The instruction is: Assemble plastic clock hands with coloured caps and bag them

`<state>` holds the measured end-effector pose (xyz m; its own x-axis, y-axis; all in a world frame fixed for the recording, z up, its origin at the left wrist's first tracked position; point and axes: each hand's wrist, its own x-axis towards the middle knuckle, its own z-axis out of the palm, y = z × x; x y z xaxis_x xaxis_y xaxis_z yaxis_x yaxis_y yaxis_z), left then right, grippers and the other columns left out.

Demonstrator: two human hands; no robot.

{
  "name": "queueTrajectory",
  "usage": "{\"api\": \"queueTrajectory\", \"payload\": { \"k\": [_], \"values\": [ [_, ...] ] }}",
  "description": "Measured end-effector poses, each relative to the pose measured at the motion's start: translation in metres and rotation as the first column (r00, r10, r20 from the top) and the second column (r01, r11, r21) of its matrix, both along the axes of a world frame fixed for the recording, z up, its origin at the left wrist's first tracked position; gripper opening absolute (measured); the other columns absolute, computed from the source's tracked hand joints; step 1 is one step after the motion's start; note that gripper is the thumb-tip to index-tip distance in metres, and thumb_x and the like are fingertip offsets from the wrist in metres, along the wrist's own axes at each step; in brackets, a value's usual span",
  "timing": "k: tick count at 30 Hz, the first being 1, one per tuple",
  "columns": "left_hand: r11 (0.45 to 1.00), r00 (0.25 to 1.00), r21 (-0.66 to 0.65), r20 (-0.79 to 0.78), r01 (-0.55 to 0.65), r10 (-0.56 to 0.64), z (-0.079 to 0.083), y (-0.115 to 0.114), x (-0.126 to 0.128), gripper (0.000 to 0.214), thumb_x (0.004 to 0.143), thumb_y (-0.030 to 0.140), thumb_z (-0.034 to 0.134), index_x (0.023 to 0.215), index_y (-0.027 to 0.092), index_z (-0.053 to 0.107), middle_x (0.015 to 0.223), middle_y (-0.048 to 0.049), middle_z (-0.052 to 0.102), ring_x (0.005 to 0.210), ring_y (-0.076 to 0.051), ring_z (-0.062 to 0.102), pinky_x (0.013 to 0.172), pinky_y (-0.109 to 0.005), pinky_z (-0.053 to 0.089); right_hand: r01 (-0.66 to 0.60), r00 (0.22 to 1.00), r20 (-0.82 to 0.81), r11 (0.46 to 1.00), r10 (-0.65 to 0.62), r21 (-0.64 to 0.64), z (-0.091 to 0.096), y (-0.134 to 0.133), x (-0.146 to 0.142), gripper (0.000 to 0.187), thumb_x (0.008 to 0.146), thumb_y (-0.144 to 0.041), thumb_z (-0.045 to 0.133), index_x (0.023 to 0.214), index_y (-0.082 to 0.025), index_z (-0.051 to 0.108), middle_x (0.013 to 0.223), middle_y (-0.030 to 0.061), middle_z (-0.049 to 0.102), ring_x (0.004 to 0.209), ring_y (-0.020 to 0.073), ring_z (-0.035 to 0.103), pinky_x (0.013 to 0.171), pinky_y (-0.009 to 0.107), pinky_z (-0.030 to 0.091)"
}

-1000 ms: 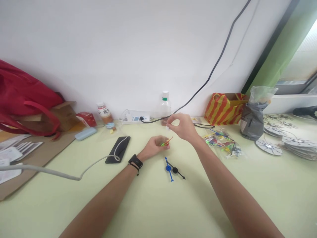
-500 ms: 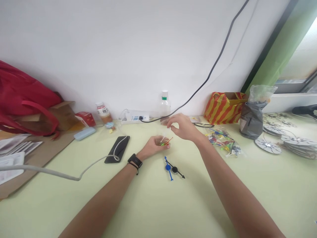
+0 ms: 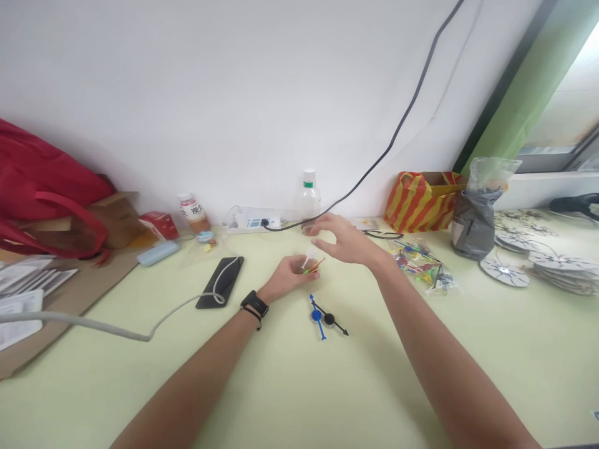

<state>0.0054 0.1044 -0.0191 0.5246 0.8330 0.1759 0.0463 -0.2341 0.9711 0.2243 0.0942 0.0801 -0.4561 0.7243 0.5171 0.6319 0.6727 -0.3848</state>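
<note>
My left hand (image 3: 289, 275), with a black watch on its wrist, rests on the pale green table (image 3: 290, 386) and is closed on a few thin coloured sticks (image 3: 312, 267), green and orange-red. My right hand (image 3: 344, 239) hovers just above and to the right of it, fingers spread loosely apart, thumb and forefinger near a small whitish piece at the top of the sticks. Whether it touches that piece is unclear. A blue clock hand (image 3: 317, 316) and a black clock hand (image 3: 333, 320) lie crossed on the table in front of my left hand.
A clear bag of coloured pieces (image 3: 421, 265) lies right of my hands. A black phone (image 3: 221, 282) with a grey cable lies to the left. A power strip (image 3: 255, 221), bottles, a striped bag (image 3: 421, 202) and a grey bag (image 3: 475, 218) line the wall. White discs (image 3: 504, 272) lie far right.
My right hand has come down from a raised pinch toward my left hand and its fingers have spread. My left hand has stayed put with the sticks.
</note>
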Motion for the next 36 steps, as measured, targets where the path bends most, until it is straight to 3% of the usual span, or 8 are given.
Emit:
{"api": "queueTrajectory", "payload": {
  "k": [5, 8, 14, 21, 24, 28, 33, 36],
  "values": [
    [1.000, 1.000, 0.017, 0.011, -0.026, 0.026, -0.002, -0.001, 0.002, 0.042, 0.073, 0.041, 0.090, 0.104, 0.015, 0.077, 0.106, -0.0093, 0.076, 0.097, -0.026, 0.070, 0.092, -0.039, 0.054, -0.071, 0.997, 0.019, 0.997, 0.072, -0.023, 0.006, -0.003, 0.000, 0.004, 0.089, -0.023, 0.073, 0.085, -0.024, 0.072, 0.117, 0.0065, 0.063, 0.113, 0.0267, 0.059, 0.097, 0.045, 0.048],
    [0.999, 0.999, 0.019, 0.009, -0.038, 0.037, -0.002, 0.000, 0.003, 0.041, 0.072, 0.040, 0.090, 0.102, 0.015, 0.077, 0.103, -0.0092, 0.076, 0.096, -0.025, 0.069, 0.092, -0.040, 0.054, -0.029, 1.000, 0.013, 0.999, 0.029, 0.036, 0.012, -0.007, -0.002, 0.005, 0.089, -0.022, 0.072, 0.086, -0.024, 0.072, 0.114, 0.0067, 0.063, 0.111, 0.0278, 0.056, 0.095, 0.046, 0.048],
    [0.996, 0.998, 0.071, -0.024, -0.050, 0.052, -0.002, 0.001, 0.002, 0.034, 0.076, 0.040, 0.087, 0.097, 0.016, 0.076, 0.096, -0.0054, 0.074, 0.091, -0.022, 0.066, 0.086, -0.034, 0.051, 0.022, 0.985, 0.170, 0.998, -0.032, 0.063, 0.013, -0.014, -0.008, 0.012, 0.095, -0.020, 0.063, 0.089, -0.023, 0.073, 0.109, 0.0091, 0.062, 0.103, 0.0285, 0.053, 0.088, 0.047, 0.048],
    [0.999, 1.000, 0.031, 0.005, -0.019, 0.019, -0.004, 0.001, 0.003, 0.044, 0.072, 0.036, 0.091, 0.107, 0.015, 0.075, 0.102, -0.0079, 0.076, 0.094, -0.022, 0.068, 0.089, -0.035, 0.052, -0.017, 0.993, 0.118, 1.000, 0.017, 0.006, 0.010, -0.013, -0.004, 0.004, 0.088, -0.021, 0.072, 0.087, -0.022, 0.069, 0.124, 0.0090, 0.057, 0.116, 0.0295, 0.052, 0.094, 0.046, 0.047],
    [1.000, 1.000, -0.017, 0.026, -0.005, 0.005, -0.002, 0.000, 0.002, 0.053, 0.068, 0.035, 0.093, 0.112, 0.015, 0.073, 0.105, -0.0082, 0.076, 0.095, -0.023, 0.070, 0.090, -0.036, 0.054, -0.054, 0.998, 0.036, 0.997, 0.056, -0.058, 0.008, -0.008, -0.002, 0.005, 0.092, -0.024, 0.067, 0.088, -0.021, 0.066, 0.116, 0.0076, 0.062, 0.107, 0.0249, 0.058, 0.090, 0.040, 0.048],
    [0.998, 0.999, -0.059, 0.038, 0.021, -0.018, 0.000, -0.001, 0.001, 0.048, 0.071, 0.035, 0.092, 0.110, 0.014, 0.072, 0.106, -0.0099, 0.077, 0.097, -0.023, 0.072, 0.089, -0.035, 0.055, -0.096, 0.993, 0.052, 0.979, 0.107, -0.180, 0.003, -0.004, 0.000, 0.002, 0.090, -0.022, 0.066, 0.089, -0.021, 0.065, 0.101, 0.0048, 0.068, 0.096, 0.0215, 0.063, 0.082, 0.034, 0.047],
    [0.994, 0.998, -0.090, 0.018, 0.060, -0.058, 0.001, -0.002, 0.001, 0.056, 0.070, 0.033, 0.093, 0.118, 0.015, 0.069, 0.110, -0.0131, 0.079, 0.103, -0.027, 0.074, 0.098, -0.041, 0.053, -0.075, 0.996, -0.061, 0.994, 0.070, -0.085, 0.009, -0.005, 0.000, 0.004, 0.090, -0.022, 0.066, 0.086, -0.021, 0.065, 0.095, 0.0031, 0.071, 0.091, 0.0201, 0.063, 0.083, 0.033, 0.045],
    [0.999, 0.999, -0.050, 0.049, 0.006, -0.004, 0.003, 0.000, 0.000, 0.047, 0.073, 0.033, 0.091, 0.111, 0.015, 0.070, 0.113, -0.0136, 0.078, 0.107, -0.027, 0.073, 0.100, -0.041, 0.053, 0.011, 0.996, -0.090, 1.000, -0.009, 0.019, 0.017, -0.009, -0.001, 0.006, 0.091, -0.026, 0.067, 0.088, -0.021, 0.065, 0.096, 0.0040, 0.072, 0.096, 0.0220, 0.061, 0.086, 0.034, 0.043]
  ]
}}
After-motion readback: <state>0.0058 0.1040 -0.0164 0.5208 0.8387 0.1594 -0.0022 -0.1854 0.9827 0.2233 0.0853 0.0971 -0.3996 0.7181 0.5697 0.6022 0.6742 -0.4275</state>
